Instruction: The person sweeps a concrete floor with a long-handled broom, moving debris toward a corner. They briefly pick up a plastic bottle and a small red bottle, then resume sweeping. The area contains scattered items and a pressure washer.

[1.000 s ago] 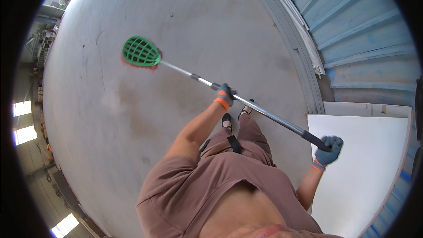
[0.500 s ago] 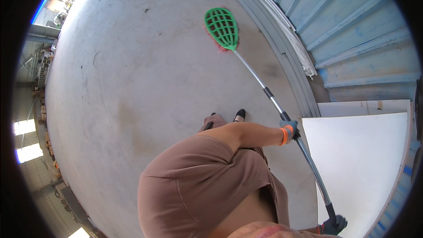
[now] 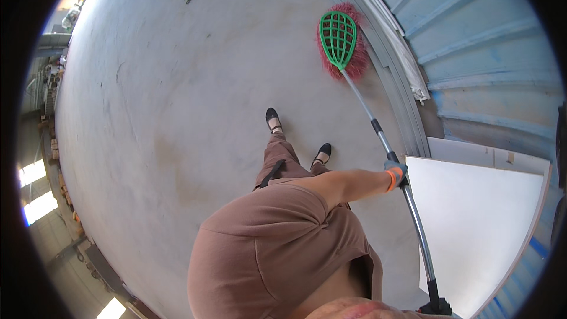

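Note:
A mop (image 3: pixel 358 98) with a long metal pole slants from the lower right up to the floor ahead. Its head is a green plastic grid with a pinkish-red fringe, spread on the floor beside the grey lengths along the wall. My left hand (image 3: pixel 396 173), in a grey glove with an orange cuff, is closed round the dark grip partway along the pole. Lower down, my right hand (image 3: pixel 436 307), in a dark glove, is closed near the black end of the pole and partly hidden at the picture's lower edge.
Long grey strips (image 3: pixel 394 77) lie along a blue corrugated wall (image 3: pixel 472 41) on the right. A large white board (image 3: pixel 472 224) leans close to my right side. The concrete floor (image 3: pixel 195 82) stretches left towards stacked goods (image 3: pixel 54 147) at the far edge.
The mop head has swung right, towards the grey strips, and its fringe is spread wider. My left foot has stepped forward. Both hands keep hold of the pole.

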{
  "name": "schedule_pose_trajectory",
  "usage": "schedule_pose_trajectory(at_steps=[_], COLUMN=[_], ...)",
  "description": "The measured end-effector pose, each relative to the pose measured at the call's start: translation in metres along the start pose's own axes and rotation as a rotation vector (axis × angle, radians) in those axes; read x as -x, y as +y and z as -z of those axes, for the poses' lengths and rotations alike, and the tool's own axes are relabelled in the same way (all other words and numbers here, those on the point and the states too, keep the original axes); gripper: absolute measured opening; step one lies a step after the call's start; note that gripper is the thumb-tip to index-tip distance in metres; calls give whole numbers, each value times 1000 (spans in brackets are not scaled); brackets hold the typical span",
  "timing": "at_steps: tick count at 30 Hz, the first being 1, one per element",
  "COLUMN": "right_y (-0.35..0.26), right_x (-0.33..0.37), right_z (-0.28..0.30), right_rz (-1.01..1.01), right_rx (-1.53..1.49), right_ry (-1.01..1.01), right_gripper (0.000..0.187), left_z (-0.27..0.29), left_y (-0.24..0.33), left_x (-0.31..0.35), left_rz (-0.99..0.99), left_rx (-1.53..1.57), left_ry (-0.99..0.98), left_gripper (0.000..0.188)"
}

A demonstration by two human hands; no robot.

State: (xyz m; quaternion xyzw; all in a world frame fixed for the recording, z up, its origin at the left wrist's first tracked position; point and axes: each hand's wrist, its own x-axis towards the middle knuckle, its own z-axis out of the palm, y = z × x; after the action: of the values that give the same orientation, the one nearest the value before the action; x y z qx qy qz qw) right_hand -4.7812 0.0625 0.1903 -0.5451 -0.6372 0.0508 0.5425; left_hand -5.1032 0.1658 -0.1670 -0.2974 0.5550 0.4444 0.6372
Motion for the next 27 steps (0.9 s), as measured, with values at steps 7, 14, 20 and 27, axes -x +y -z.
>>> schedule_pose_trajectory(at_steps=[7,14,20,27], right_y=[-75,-204,-322,-444], right_x=[72,143,275,414], right_z=[-253,-452,-572,-611], right_rz=[93,-325,-291,-787], right_rx=[-102,-576,-734,-1142], right_ry=[-330,-540,-814,-1319], right_gripper=[18,13,4,7], left_z=[165,384,639,897], left_y=[232,389,415,365], left_x=[-107,-80,-89,-22], left_rz=[-345,-300,-381,-316], left_rx=[171,496,851,1022], left_ry=[55,8,225,641], left_gripper=[24,23,17,15])
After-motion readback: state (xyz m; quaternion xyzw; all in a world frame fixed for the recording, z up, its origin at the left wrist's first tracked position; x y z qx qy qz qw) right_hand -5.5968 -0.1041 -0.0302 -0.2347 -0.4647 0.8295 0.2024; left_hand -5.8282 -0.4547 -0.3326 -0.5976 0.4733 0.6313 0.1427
